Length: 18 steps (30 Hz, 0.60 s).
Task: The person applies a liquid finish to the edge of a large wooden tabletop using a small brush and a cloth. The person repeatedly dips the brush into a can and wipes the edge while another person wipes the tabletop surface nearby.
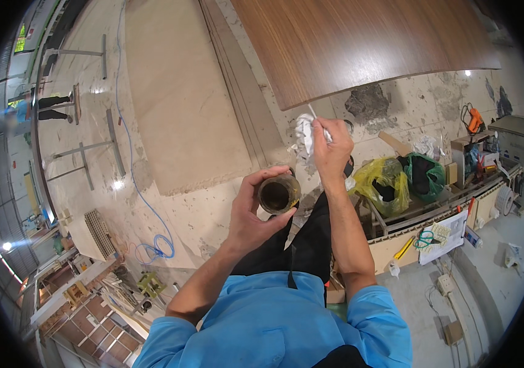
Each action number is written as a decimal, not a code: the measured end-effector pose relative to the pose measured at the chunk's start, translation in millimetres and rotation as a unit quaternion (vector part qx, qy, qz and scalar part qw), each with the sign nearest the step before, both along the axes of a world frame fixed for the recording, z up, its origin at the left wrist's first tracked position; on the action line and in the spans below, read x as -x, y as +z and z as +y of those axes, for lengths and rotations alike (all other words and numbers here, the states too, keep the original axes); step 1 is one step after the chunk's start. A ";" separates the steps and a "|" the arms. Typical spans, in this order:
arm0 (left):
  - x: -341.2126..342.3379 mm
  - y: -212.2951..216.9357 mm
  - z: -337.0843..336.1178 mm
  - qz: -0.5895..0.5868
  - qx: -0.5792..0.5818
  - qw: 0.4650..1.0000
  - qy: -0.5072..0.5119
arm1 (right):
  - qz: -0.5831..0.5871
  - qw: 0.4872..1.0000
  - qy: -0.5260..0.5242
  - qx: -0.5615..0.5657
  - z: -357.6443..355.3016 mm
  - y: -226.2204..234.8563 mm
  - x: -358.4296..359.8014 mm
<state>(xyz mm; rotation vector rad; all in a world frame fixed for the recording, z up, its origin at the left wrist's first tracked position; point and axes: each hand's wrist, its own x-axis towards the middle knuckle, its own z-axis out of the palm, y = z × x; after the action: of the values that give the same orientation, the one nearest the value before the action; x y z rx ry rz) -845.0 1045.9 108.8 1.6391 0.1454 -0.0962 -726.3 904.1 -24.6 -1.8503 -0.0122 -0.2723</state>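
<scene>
Near the wood-grain panel (372,49), I see the left hand (248,211) wrapped round a dark cup (291,186), right hand (334,147) pinching a thin white stick (312,111) beside a crumpled rag (304,132). Tilting could spill any contents; a loose pinch could drop the stick.

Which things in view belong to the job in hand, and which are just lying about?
Apparently in use:
round container, held in the left hand
thin white stick, held in the right hand
crumpled white wad, at the right hand
wood-grain panel, by the stick's tip

Apparently lying about:
yellow bag
green bag
orange tool
</scene>
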 end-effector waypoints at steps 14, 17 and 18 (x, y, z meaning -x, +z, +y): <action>-6.2 -2.6 -11.8 0.004 -0.001 1.000 0.000 | -0.032 0.995 -0.096 0.013 -80.5 -8.9 -50.4; -12.3 -0.4 -25.1 0.021 0.001 1.000 -0.002 | -0.023 0.997 -0.057 0.051 -90.8 -7.9 -54.8; -14.7 1.0 -29.0 0.027 0.002 1.000 -0.005 | -0.028 0.997 -0.034 0.061 -95.2 -6.6 -57.3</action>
<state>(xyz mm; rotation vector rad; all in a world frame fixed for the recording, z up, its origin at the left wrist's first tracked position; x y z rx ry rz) -830.3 1016.9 109.8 1.6336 0.1787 -0.1493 -669.0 808.9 -31.2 -1.9667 -0.0052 -0.3787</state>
